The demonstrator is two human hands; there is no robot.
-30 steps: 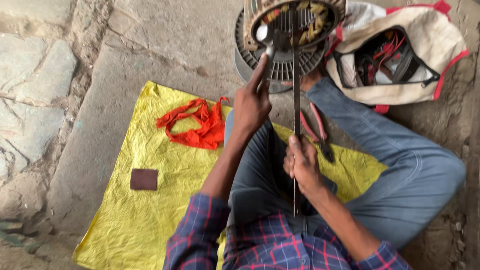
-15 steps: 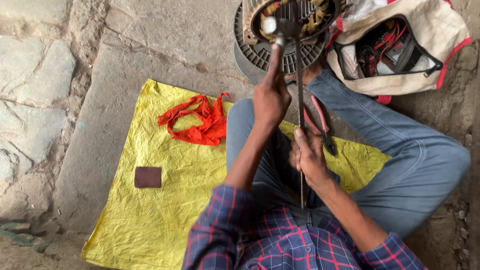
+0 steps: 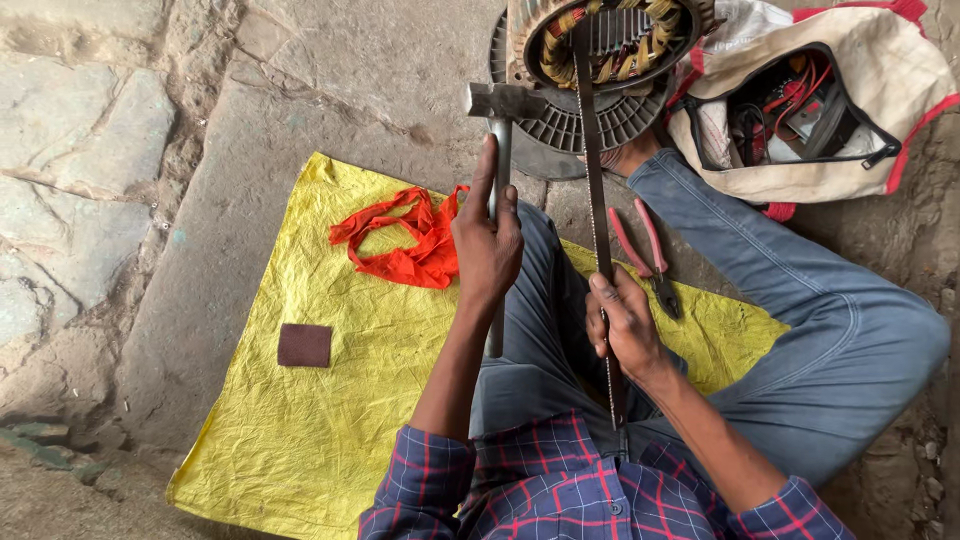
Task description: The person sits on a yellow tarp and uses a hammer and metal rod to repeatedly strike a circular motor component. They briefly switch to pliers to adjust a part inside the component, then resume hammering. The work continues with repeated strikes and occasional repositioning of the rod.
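A dull grey metal hammer (image 3: 503, 130) and a thin toothed steel blade (image 3: 597, 220) are being shown against rough, matt stone floor (image 3: 150, 150). Crinkled yellow cloth (image 3: 330, 420) is being seen beneath soft orange fabric (image 3: 400, 245), red plastic-handled pliers (image 3: 648, 255) and faded denim.

A yellow cloth (image 3: 330, 420) lies spread on the stone floor (image 3: 120, 150), serving as the landmark here; on its upper part sits a crumpled orange rag (image 3: 405, 245); toward its left side lies a small dark brown square pad (image 3: 304, 345); near its upper right edge rest red-handled pliers (image 3: 650, 255), touching the cloth; beyond its upper right corner, well apart, stands an open cream bag with red trim (image 3: 870, 110), with tangled wires and tools inside.
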